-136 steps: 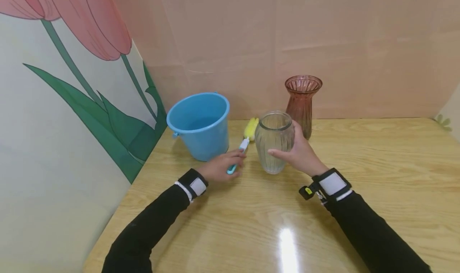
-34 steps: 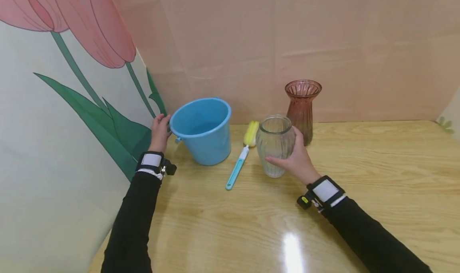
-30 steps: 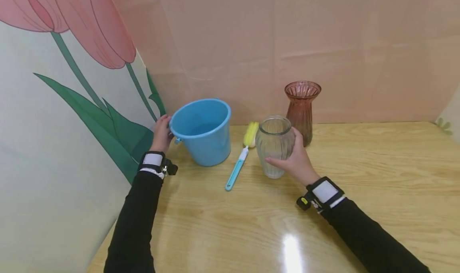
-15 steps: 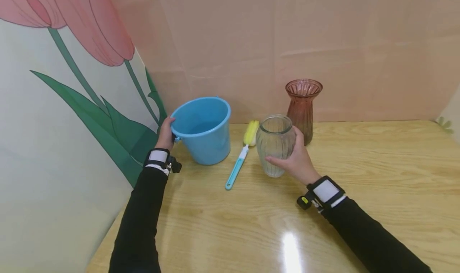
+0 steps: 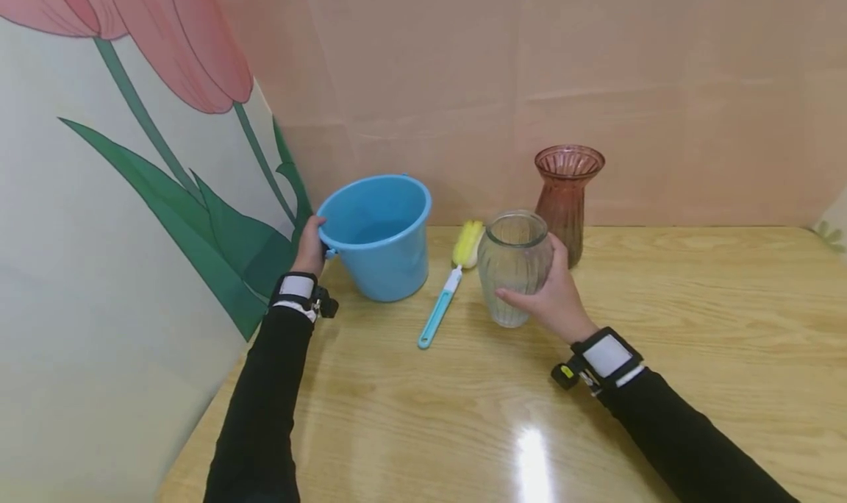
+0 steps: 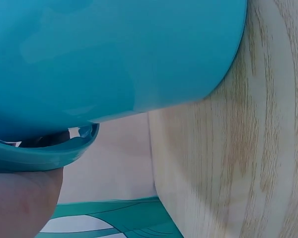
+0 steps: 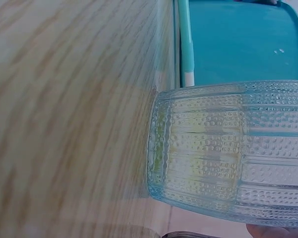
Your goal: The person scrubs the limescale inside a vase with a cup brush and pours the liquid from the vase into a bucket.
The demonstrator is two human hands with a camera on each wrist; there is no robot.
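The wooden desk [image 5: 695,326] carries a blue bucket [image 5: 384,242] near its far left corner; the left hand [image 5: 309,245] grips the bucket's rim. Toward the far edge's middle, the right hand [image 5: 552,293] wraps around an upright clear ribbed vase [image 5: 512,268], a pink vase [image 5: 567,194] just behind. A bottle brush [image 5: 446,286] lies between bucket and clear vase.

bucket [image 5: 384,242]: blue | ribbed vase [image 5: 512,268]: clear | tall vase [image 5: 567,194]: pink-brown | brush [image 5: 445,290]: blue handle, yellow head
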